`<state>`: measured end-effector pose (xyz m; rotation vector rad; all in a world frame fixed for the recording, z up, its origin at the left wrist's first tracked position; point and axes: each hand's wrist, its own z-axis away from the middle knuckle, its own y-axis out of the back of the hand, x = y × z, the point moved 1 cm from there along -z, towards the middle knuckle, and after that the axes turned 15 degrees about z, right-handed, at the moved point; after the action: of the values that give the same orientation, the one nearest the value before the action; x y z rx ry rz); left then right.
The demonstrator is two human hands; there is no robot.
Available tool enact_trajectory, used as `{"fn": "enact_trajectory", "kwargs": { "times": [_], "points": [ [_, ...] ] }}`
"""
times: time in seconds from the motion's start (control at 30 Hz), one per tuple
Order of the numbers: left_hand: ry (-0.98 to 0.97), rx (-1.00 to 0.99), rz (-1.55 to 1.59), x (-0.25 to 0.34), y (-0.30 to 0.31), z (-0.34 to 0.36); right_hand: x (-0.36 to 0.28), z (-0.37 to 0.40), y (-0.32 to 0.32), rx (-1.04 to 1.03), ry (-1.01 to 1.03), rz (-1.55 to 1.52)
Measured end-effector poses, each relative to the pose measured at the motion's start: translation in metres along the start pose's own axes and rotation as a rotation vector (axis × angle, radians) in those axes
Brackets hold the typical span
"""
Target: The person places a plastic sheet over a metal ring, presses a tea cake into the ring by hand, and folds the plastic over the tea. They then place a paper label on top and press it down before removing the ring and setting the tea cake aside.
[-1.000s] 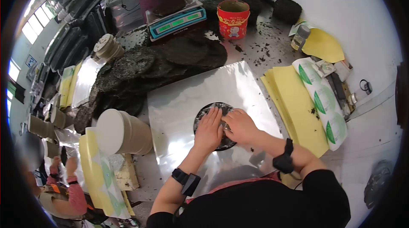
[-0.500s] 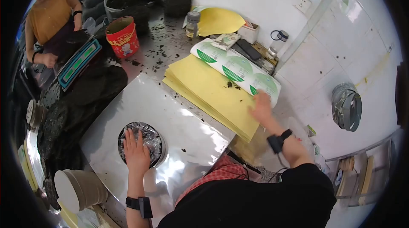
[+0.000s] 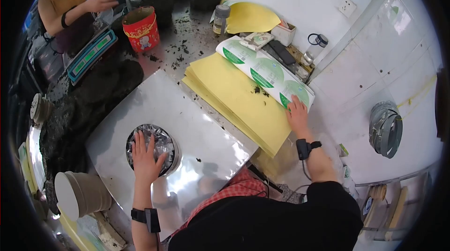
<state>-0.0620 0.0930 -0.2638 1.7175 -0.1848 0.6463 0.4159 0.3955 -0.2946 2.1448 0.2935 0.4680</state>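
My left hand (image 3: 146,163) lies with fingers spread on a round ring mould (image 3: 176,155) lined with crinkled clear plastic film (image 3: 161,142). The mould rests on a shiny metal sheet (image 3: 124,105); what is under the film is hard to make out. Over at the right, my right hand (image 3: 298,117) has its fingers extended onto the near end of the white sheets with green print (image 3: 265,70). Beneath these sheets lies a stack of yellow paper (image 3: 234,98). Both hands wear black wrist straps.
Dark leafy material (image 3: 70,133) is heaped at the left, beside a digital scale (image 3: 91,56) and a red bucket (image 3: 141,30). A co-worker's hand (image 3: 101,2) is above the scale. Pale round discs (image 3: 84,194) stand stacked at the lower left. A lidded jar (image 3: 220,20) stands behind.
My right hand has moved from above the yellow paper onto the printed sheets' end. My left hand stays on the film. The co-worker's hands have risen from beside the scale.
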Motion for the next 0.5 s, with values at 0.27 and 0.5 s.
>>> {"fn": "enact_trajectory", "kwargs": {
  "times": [0.27,0.5],
  "points": [
    [0.002,0.006,0.013,0.001,0.0,-0.001,0.168,-0.01,-0.078,-0.266,-0.147,-0.413],
    [0.031,0.166,0.069,-0.014,-0.01,-0.002,-0.106,-0.141,0.098,-0.469,-0.095,-1.395]
  ]
}}
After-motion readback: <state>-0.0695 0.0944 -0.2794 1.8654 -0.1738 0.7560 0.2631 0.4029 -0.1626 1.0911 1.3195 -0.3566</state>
